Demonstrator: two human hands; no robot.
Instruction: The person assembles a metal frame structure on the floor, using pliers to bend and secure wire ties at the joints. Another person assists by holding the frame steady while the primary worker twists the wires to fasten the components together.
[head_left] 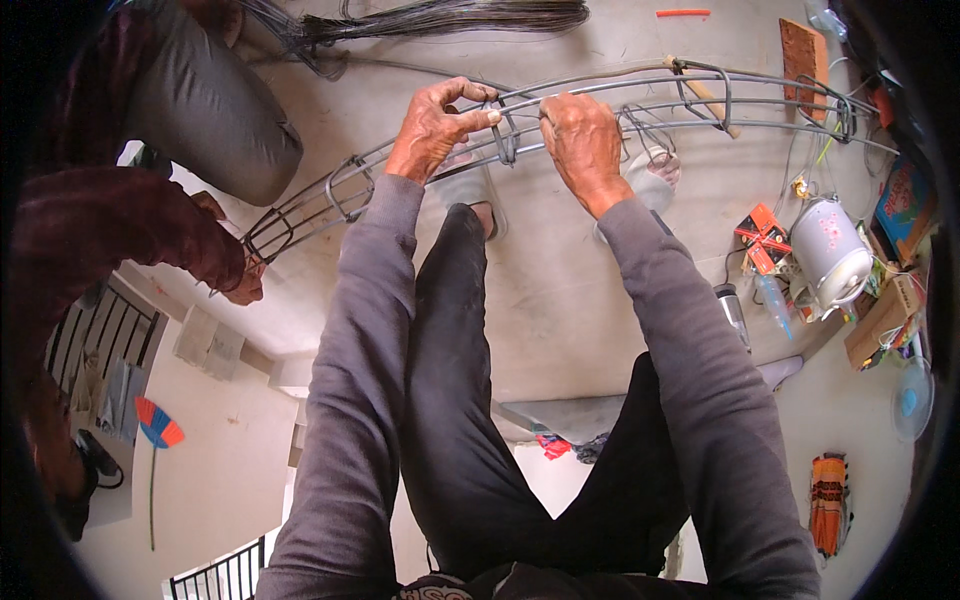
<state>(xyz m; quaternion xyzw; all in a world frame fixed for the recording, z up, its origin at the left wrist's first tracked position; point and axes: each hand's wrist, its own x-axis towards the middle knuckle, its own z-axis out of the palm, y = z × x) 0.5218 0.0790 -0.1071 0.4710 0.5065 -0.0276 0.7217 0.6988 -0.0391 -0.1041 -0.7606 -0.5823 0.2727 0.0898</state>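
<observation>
A long cage of steel reinforcing bars [620, 90] crosses in front of me, tied at intervals by rectangular stirrups. My left hand [432, 128] closes its thumb and forefinger at the edge of a stirrup [508, 145] near the cage's middle. Just to the right of it, my right hand [582, 142] is a fist on one of the long bars; its fingertips are hidden. At the cage's left end, a co-worker's hand [243, 285] in a dark red sleeve touches the bars.
A bundle of thin wire [450, 20] lies at the far side. The co-worker's knee [270, 165] is close on the left. At right stand a kettle [828, 250], a red-and-black box [763, 238] and a brick [803, 65]. A broom [158, 422] lies lower left.
</observation>
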